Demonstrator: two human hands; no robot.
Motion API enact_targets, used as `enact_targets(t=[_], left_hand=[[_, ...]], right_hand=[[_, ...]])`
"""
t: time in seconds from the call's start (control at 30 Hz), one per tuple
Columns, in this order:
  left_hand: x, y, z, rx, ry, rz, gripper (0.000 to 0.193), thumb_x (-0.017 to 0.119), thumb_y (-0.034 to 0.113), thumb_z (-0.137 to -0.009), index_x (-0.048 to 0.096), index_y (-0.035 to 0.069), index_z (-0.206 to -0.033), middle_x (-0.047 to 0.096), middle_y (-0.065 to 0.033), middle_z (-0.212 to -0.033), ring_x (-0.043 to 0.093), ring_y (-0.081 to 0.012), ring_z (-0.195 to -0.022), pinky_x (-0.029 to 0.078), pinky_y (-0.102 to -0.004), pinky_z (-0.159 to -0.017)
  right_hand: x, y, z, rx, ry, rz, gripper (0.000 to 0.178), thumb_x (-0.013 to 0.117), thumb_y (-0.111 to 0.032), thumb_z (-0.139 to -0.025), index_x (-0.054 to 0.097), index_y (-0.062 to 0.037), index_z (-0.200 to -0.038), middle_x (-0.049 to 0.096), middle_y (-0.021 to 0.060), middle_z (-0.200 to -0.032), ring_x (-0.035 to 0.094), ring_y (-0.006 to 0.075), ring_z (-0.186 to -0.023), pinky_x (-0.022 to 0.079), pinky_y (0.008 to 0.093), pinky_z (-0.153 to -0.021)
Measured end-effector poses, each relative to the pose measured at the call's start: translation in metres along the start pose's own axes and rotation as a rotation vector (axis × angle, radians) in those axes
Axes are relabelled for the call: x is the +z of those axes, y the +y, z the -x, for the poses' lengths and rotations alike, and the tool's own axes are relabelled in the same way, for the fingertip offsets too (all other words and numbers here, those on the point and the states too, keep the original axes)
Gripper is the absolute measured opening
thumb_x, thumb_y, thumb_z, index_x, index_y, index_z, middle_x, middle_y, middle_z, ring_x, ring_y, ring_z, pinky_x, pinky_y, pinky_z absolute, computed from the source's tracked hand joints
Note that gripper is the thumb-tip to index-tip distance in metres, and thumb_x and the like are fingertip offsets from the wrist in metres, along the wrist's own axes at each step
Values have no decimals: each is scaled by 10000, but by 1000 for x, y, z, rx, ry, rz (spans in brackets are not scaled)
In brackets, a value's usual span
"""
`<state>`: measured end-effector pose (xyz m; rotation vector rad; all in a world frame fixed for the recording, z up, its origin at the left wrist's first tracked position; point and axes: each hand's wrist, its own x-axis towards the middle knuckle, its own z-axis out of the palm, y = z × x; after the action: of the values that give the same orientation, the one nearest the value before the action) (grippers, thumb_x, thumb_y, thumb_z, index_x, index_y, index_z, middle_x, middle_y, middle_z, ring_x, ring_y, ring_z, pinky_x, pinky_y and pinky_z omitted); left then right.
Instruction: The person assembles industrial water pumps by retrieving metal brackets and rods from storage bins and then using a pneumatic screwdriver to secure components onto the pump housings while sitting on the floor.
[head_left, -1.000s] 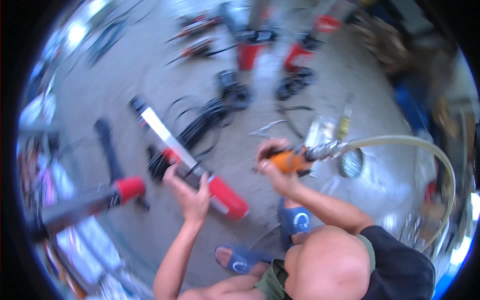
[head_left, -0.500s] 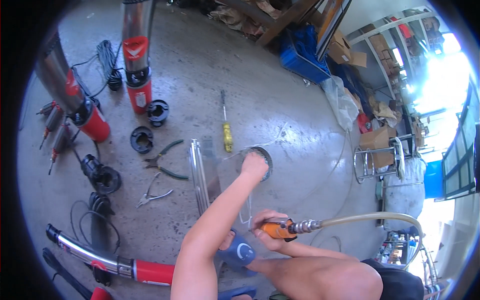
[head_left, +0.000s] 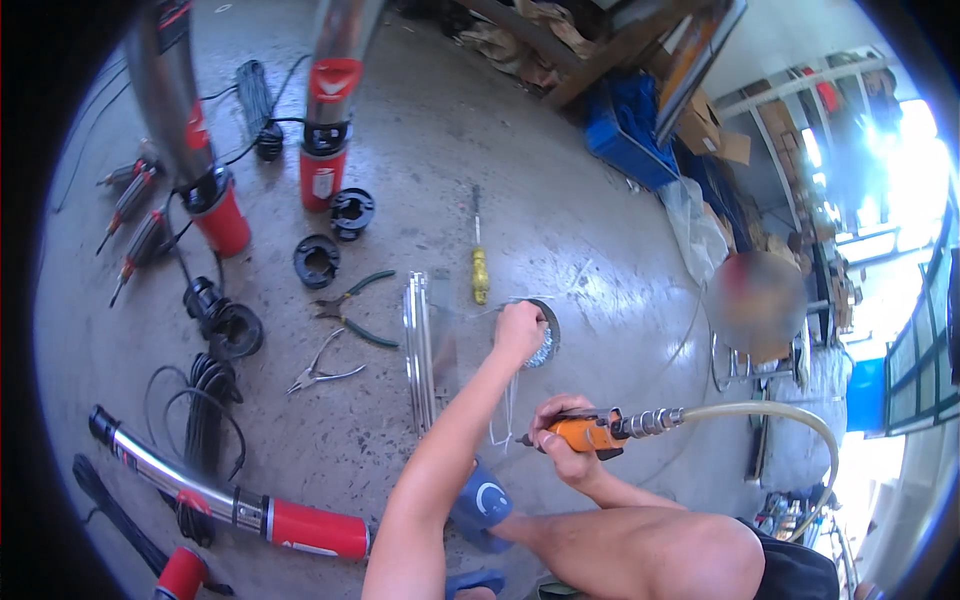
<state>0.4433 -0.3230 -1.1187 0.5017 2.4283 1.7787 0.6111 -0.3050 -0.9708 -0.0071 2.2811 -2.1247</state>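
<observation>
My left hand (head_left: pixel 521 332) reaches down to a round container (head_left: pixel 556 325) on the floor, its fingers bunched over small silvery pieces (head_left: pixel 542 352). Whatever sits between those fingertips is hidden. Closer to me, my right hand (head_left: pixel 564 440) wraps round an orange air tool (head_left: pixel 585 434) with a dark tip pointing left and a pale hose (head_left: pixel 765 408) running off to the right. Thin white strips (head_left: pixel 497 420) lie between the container and the tool. Beside my left forearm rest several long silver metal strips (head_left: pixel 417 345). A yellow-handled screwdriver (head_left: pixel 480 275) lies beyond the container.
Green-handled pliers (head_left: pixel 368 320) and smaller pliers (head_left: pixel 325 374) lie to the left, near black ring-shaped parts (head_left: pixel 317 261). Red-and-silver tubes (head_left: pixel 323 180) stand at the far left; another tube (head_left: pixel 315 526) lies nearer. A blue crate (head_left: pixel 628 145) stands at the back right.
The view has shifted, so floor items appear farther right. My left hand stays at the container, where more silvery pieces show. The air tool's dark tip has come into sight.
</observation>
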Motion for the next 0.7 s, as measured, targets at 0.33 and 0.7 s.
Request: enact_targets(t=[0.33, 0.7], left_hand=[[-222, 32, 145, -325, 406, 1617, 233, 593, 136, -958, 653, -56, -1077, 668, -103, -875, 601, -166, -704, 458, -277, -599], [-283, 51, 292, 22, 894, 1838, 181, 576, 129, -978, 660, -16, -1047, 659, -82, -846, 523, -136, -665, 391, -228, -536]], right_hand=[[103, -62, -83, -344, -144, -381, 307, 570, -25, -782, 470, -61, -1070, 503, 100, -921, 518, 161, -657, 468, 331, -619], [263, -88, -59, -304, -541, -685, 310, 552, -92, -767, 513, -56, -1072, 519, 87, -928, 491, 125, -614, 465, 313, -651]])
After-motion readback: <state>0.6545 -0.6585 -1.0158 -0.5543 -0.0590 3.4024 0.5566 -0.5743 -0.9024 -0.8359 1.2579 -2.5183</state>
